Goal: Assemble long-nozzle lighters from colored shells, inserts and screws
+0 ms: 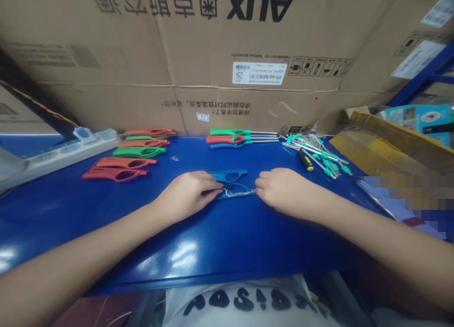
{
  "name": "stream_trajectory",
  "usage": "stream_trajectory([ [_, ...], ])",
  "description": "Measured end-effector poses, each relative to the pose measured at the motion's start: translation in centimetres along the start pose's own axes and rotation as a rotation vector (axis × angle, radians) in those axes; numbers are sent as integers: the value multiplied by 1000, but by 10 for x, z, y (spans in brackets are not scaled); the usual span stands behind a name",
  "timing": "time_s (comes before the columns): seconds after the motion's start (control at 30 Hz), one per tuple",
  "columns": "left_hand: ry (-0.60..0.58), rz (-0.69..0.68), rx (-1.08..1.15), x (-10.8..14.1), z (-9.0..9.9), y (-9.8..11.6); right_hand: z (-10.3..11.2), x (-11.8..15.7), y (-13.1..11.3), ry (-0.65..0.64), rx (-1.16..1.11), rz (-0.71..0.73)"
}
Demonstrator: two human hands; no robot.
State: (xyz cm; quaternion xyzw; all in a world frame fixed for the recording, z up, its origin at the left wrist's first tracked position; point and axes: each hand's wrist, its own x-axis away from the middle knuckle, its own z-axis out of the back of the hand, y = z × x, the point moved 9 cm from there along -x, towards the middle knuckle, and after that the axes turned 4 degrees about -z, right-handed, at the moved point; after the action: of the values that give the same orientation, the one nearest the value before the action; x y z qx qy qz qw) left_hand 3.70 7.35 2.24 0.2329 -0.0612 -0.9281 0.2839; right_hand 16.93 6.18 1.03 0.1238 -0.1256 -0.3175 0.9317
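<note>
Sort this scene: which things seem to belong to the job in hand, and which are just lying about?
Likely the job:
Blue lighter-handle shells
White wire
Metal tubes with teal fittings
Red, orange and green lighter handles
Lighters with tubes fitted
Possibly, black-and-yellow screwdriver

Probably lying about:
Power strip
AUX cardboard box

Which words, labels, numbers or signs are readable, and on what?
"AUX 奥克斯空调": cardboard box, upside down.
"25", "KFR-46G/BpR3AE51 (B1)": white label, upside down.
Sticker: digits unclear.
White garment: lettering partly hidden, unclear.
Too small or blurred: handling icons, upper-right labels, other box print.
</note>
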Motion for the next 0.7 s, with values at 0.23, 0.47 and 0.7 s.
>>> stream_trajectory([
  [0.23,-18,9,-30,3,-4,-1,9,-6,7,216,-312,-215],
  [0.47,-26,-16,-94,4,-6,3,-3,-11,4,351,-639,-201],
  [0.7,-16,10,-43,2,-4,5,-5,-7,15,428,-855,-212],
])
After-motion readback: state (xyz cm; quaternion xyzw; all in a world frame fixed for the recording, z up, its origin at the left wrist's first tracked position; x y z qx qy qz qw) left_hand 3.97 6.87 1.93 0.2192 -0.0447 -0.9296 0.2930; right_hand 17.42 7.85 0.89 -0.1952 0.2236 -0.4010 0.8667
